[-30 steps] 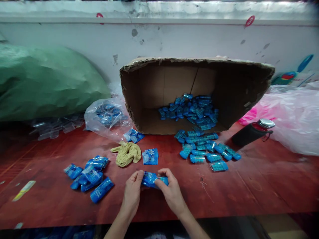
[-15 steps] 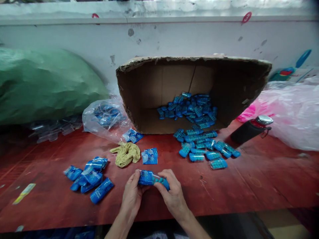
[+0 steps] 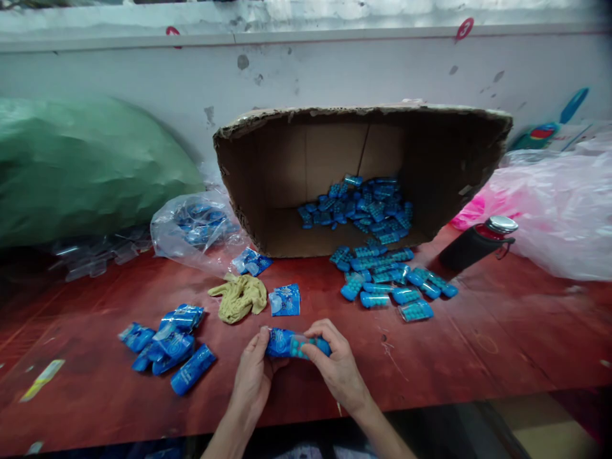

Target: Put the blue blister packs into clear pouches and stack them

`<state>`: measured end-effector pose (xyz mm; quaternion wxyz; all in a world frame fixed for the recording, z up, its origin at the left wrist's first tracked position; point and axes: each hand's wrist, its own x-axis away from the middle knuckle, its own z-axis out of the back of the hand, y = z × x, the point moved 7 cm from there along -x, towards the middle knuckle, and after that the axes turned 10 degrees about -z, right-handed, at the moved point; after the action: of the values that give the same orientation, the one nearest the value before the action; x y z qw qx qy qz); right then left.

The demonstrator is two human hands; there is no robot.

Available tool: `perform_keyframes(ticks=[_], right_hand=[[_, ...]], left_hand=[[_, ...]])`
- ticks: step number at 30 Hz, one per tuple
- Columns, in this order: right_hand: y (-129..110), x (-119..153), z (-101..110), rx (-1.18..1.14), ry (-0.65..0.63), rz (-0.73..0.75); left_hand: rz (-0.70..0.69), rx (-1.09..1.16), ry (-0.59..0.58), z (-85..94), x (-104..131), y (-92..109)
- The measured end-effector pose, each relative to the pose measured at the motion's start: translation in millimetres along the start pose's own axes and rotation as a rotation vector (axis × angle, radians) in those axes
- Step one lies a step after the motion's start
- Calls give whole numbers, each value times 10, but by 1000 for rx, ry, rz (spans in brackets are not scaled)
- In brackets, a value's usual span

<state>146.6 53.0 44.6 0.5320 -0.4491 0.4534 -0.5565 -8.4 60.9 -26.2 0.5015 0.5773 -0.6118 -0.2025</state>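
My left hand pinches the left end of a printed blue wrapper. Fingers of my right hand close round a clear tube of blue balls, whose left end meets the wrapper's right end. Above them on the red table lie a flat blue wrapper and a crumpled yellow-green cloth. To the left is a pile of wrapped blue tubes. Several unwrapped tubes lie at the right, before the box.
A cardboard box on its side holds many tubes. Left of it are a clear bag of blue wrappers and a big green sack. At the right, a dark bottle leans beside a pink-white plastic bag.
My right fingers have shifted along the tube, with the thumb now over its middle. The tube lies more level against the wrapper. The whole view has shifted slightly.
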Motion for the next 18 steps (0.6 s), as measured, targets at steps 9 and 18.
perform_keyframes(ticks=[9, 18], right_hand=[[64, 9, -10, -9, 23, -25], [119, 40, -108, -5, 69, -9]], left_hand=[[-12, -5, 3, 6, -21, 20], [-43, -14, 11, -31, 3, -28]])
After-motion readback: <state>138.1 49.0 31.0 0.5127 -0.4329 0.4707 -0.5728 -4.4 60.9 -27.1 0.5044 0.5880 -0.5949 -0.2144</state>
